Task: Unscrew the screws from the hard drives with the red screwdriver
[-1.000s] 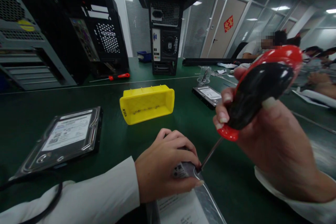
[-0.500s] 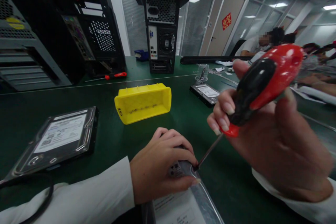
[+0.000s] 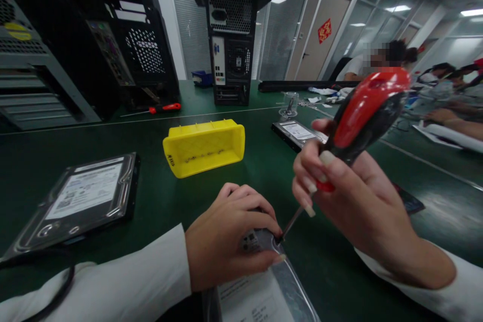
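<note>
My left hand grips the far end of a hard drive with a white label, near the front edge of the view. In my right hand is a red and black screwdriver, handle up and tilted to the right. Its metal shaft slants down to the drive's far right corner, where the tip meets a screw spot beside my left fingertips. Beyond my left hand lies a yellow bin on its side, with small screws inside.
Another hard drive lies at left, a third beyond the screwdriver. Computer cases stand at the back, and a second screwdriver lies by the left one. A clear cup stands behind. People sit at far right.
The screwdriver handle has turned, and my right hand has rotated and shifted a little left around it. The tip stays at the drive's corner. My left hand keeps its hold.
</note>
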`<action>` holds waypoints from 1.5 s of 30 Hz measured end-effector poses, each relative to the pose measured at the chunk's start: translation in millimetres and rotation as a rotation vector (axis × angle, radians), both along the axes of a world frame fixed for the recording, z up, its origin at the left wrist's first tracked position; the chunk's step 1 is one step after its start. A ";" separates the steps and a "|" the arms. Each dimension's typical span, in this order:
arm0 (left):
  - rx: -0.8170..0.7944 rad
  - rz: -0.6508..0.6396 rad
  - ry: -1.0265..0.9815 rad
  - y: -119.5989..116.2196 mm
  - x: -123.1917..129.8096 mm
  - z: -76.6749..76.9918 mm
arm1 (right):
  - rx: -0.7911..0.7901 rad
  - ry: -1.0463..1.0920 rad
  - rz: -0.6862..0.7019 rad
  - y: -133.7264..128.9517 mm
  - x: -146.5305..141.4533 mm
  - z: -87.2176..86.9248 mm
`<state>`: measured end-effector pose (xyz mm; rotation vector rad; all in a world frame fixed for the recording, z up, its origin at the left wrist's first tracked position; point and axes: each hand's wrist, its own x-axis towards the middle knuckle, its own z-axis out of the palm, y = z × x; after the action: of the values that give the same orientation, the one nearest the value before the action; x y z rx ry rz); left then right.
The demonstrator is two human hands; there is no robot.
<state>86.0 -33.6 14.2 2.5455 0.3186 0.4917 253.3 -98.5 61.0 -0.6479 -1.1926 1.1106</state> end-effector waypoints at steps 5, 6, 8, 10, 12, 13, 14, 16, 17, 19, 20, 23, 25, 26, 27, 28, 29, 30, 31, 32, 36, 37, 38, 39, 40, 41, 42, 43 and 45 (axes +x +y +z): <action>-0.009 0.005 -0.016 -0.5 0.2 0.3 | -0.026 0.067 0.103 -0.5 -1.7 0.4; -0.009 0.005 -0.018 -0.5 0.1 0.2 | -0.027 0.056 0.094 0.7 -1.3 -0.1; -0.004 0.004 -0.017 -0.2 -0.1 -0.1 | -0.029 0.019 0.044 3.4 -0.1 -1.5; 0.003 0.003 -0.008 0.1 -0.3 -0.4 | -0.033 -0.034 0.005 5.0 1.4 -3.2; 0.012 -0.001 -0.005 0.4 -0.5 -0.6 | -0.027 -0.079 -0.001 4.6 2.6 -5.1; 0.017 -0.004 -0.007 0.6 -0.6 -0.6 | -0.024 -0.096 0.002 3.8 2.9 -5.8; 0.021 -0.007 -0.009 0.7 -0.7 -0.6 | -0.020 -0.108 0.012 2.6 2.9 -6.3; 0.027 -0.017 -0.006 1.1 -0.8 -0.5 | -0.030 -0.120 0.039 0.1 1.8 -6.3; 0.028 -0.020 -0.001 1.2 -0.9 -0.4 | -0.042 -0.114 0.048 -0.9 0.8 -5.8; 0.026 -0.020 0.008 1.5 -1.1 -0.1 | -0.069 -0.077 0.062 -2.1 -1.8 -4.1; 0.025 -0.017 0.010 1.6 -1.1 0.0 | -0.085 -0.051 0.066 -2.2 -3.0 -3.3; 0.028 -0.017 0.013 2.0 -1.2 0.2 | -0.107 -0.003 0.090 -0.8 -5.3 -2.5; 0.034 -0.026 0.016 2.5 -1.3 0.1 | -0.097 -0.023 0.081 0.8 -5.4 -3.6; 0.035 -0.030 0.018 2.7 -1.4 0.0 | -0.084 -0.044 0.066 1.3 -5.1 -4.4; 0.036 -0.033 0.018 2.8 -1.5 -0.1 | -0.075 -0.070 0.048 1.4 -4.6 -5.1; 0.035 -0.034 0.018 3.0 -1.6 -0.2 | -0.062 -0.096 0.038 1.2 -4.1 -5.7; 0.034 -0.032 0.015 3.1 -1.7 -0.3 | -0.049 -0.119 0.038 0.4 -3.5 -6.0; 0.033 -0.029 0.012 3.1 -1.7 -0.4 | -0.036 -0.138 0.052 -0.9 -3.0 -6.1; 0.033 -0.028 0.009 3.1 -1.8 -0.4 | -0.033 -0.154 0.070 -2.5 -2.5 -6.0; 0.031 -0.029 0.007 3.1 -1.8 -0.5 | -0.038 -0.159 0.085 -4.3 -2.2 -5.6; 0.022 -0.025 0.011 2.4 -1.6 -0.2 | -0.090 -0.085 0.145 -9.9 -2.9 -3.9; 0.020 -0.020 0.012 2.1 -1.5 0.0 | -0.099 -0.055 0.173 -9.9 -3.3 -4.0; 0.018 -0.016 0.011 1.9 -1.4 0.2 | -0.102 -0.028 0.204 -9.3 -3.6 -4.3; 0.017 -0.014 0.007 1.7 -1.3 0.3 | -0.108 -0.013 0.225 -8.2 -3.8 -4.9; 0.016 -0.015 -0.002 1.6 -1.2 0.4 | -0.110 -0.007 0.233 -6.7 -3.9 -5.8; 0.013 -0.017 -0.010 1.6 -1.1 0.5 | -0.107 -0.010 0.228 -5.0 -3.9 -7.0; 0.010 -0.022 -0.016 1.7 -1.0 0.4 | -0.098 -0.017 0.213 -3.5 -3.7 -8.2; 0.009 -0.026 -0.019 1.9 -1.0 0.3 | -0.085 -0.027 0.193 -2.4 -3.4 -9.4; 0.008 -0.033 -0.017 2.3 -1.0 0.0 | -0.058 -0.057 0.146 -1.3 -2.5 -11.3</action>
<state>85.1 -31.4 14.2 2.5491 0.2688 0.5025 250.8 -99.8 49.7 -0.6480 -1.2761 1.2603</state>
